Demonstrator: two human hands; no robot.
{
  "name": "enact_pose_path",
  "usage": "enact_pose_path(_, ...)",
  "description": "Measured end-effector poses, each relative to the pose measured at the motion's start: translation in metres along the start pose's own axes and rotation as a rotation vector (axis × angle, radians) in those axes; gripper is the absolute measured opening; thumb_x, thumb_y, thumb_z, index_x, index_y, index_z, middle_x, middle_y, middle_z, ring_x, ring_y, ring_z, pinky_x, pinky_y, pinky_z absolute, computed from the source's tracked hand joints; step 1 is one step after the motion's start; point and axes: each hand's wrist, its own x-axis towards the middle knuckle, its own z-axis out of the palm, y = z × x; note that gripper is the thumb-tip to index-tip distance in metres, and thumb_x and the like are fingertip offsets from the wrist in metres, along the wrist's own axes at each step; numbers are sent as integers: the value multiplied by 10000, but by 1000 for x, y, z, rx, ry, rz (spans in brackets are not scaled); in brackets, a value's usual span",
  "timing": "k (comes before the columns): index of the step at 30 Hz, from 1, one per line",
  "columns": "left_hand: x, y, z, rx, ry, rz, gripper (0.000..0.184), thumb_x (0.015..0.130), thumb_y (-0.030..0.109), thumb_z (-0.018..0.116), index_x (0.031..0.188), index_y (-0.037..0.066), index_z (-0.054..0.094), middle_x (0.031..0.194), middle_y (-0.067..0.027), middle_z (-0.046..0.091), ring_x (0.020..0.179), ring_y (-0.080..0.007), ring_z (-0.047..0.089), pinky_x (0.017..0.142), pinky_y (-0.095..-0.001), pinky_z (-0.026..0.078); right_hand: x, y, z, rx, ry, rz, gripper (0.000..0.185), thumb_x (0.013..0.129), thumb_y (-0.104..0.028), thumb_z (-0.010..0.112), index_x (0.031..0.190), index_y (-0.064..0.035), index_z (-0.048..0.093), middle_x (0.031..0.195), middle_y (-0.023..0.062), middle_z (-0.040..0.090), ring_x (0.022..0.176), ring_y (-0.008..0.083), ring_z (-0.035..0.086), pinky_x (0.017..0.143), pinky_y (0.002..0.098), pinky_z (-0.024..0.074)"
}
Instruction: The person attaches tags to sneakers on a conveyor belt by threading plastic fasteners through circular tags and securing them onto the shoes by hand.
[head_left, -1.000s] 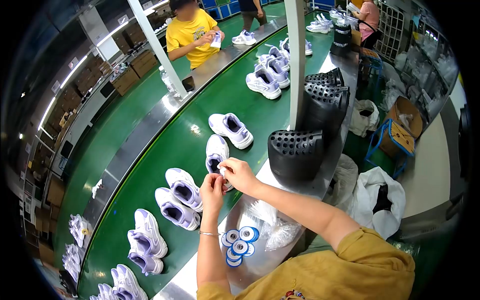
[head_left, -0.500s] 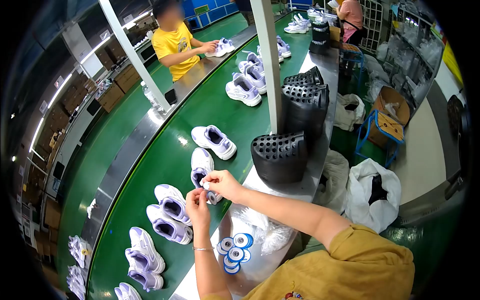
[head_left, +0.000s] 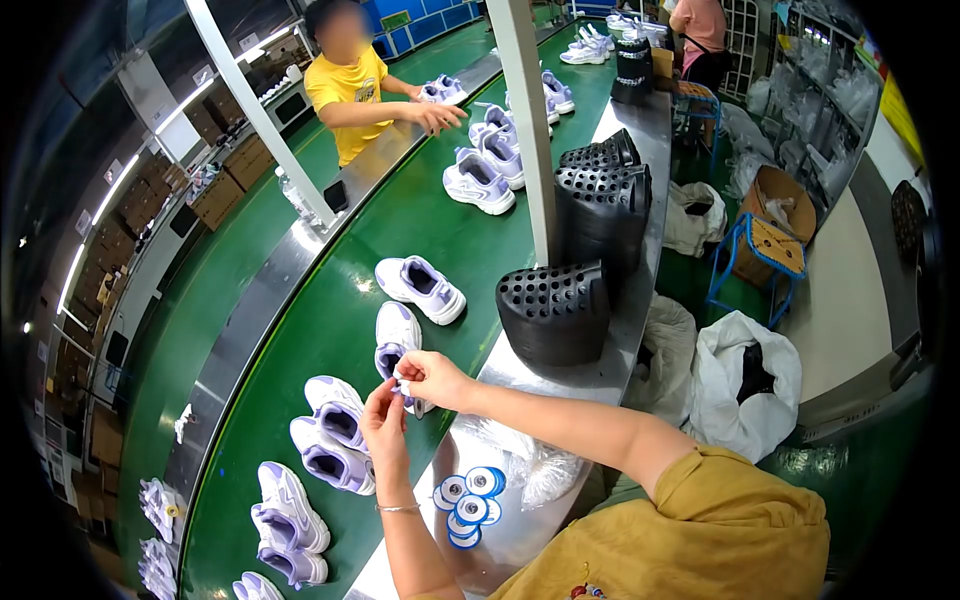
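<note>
My left hand (head_left: 384, 428) and my right hand (head_left: 438, 382) meet fingertip to fingertip over the green belt. Both are closed in a pinch on a small white piece (head_left: 402, 386), largely covered by the fingers, so its kind is unclear. Just behind them lies a white and lilac sneaker (head_left: 397, 328), its heel end partly hidden by my hands. Another sneaker (head_left: 422, 287) lies beyond it. Left of my left hand sits a pair of sneakers (head_left: 330, 440). Round blue-and-white tags (head_left: 472, 509) lie overlapping on the metal ledge beside my left forearm.
More sneakers (head_left: 290, 520) stand along the green belt (head_left: 330, 310). Black perforated shoe-shaped forms (head_left: 553, 315) line the ledge right of a white post (head_left: 522, 130). Clear plastic bags (head_left: 548, 472) lie near my right arm. Across the belt, a person in yellow (head_left: 350, 90) handles sneakers.
The sneakers have shifted slightly left and down in view, and my hands have moved slightly left, still pinched together. The person in yellow has stretched a hand out over the belt.
</note>
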Motion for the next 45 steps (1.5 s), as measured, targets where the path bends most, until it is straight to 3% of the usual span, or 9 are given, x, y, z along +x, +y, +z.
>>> enact_pose_path(16,0,2,-9,36,-74,17,326,788,-13,576,1108,8,519,751,24,535,618,-35,467,495,-156,339,-3,-13,-1,-254,-138,-1,130,707,9,589,829,12,544,700,42,563,671,105,528,613,262,446)
enact_pose_path(23,-3,2,-13,-41,-99,14,366,793,-26,571,1152,0,506,784,0,559,659,-62,504,553,-175,384,-5,-10,-6,-198,-149,87,122,717,-42,610,810,13,556,693,39,561,670,102,520,611,263,439)
enact_pose_path(31,-2,-3,-16,-15,-106,0,360,799,-22,579,1151,-7,506,797,-17,578,671,-70,517,569,-185,401,-6,-5,-4,-199,-237,139,100,721,-66,620,767,10,571,681,21,552,660,87,501,592,254,420)
enact_pose_path(36,-4,-5,-14,-16,-76,-13,321,806,-10,586,1121,-11,522,778,-8,577,661,-70,517,560,-185,403,-11,-8,-3,-216,-162,135,105,733,-72,613,773,16,571,667,33,544,642,90,494,580,268,422)
enact_pose_path(39,-11,-4,-12,138,-51,51,306,799,15,606,1097,-6,538,877,-38,576,707,-78,526,548,-179,402,-19,-12,-3,-261,-57,57,105,751,-69,601,792,22,568,675,43,543,630,93,495,573,272,423)
enact_pose_path(41,-16,-4,-13,616,39,275,368,777,65,654,1114,-12,526,1054,-120,523,826,-162,547,643,-242,454,-25,-15,-5,-280,2,26,101,761,-64,593,802,24,566,680,47,543,624,95,498,571,272,423)
enact_pose_path(42,-16,-10,-14,616,39,274,368,777,65,654,1114,-12,526,1054,-120,523,826,-162,547,643,-242,454,-27,-15,-6,-288,55,1,113,753,-79,588,799,23,569,686,90,559,617,162,529,572,302,432)
enact_pose_path(43,-15,-20,-16,802,117,353,404,757,90,674,1120,-8,523,1110,-151,489,882,-217,540,709,-295,454,-30,-16,-8,-295,107,-24,126,744,-93,582,796,21,572,692,132,576,610,230,560,574,332,440)
enact_pose_path(45,-18,-27,-14,1078,224,432,461,735,142,696,1134,-1,515,1148,-209,476,980,-345,516,866,-410,407,-38,-20,-11,-311,100,-51,122,746,-88,579,800,20,568,696,135,571,618,236,563,573,337,438)
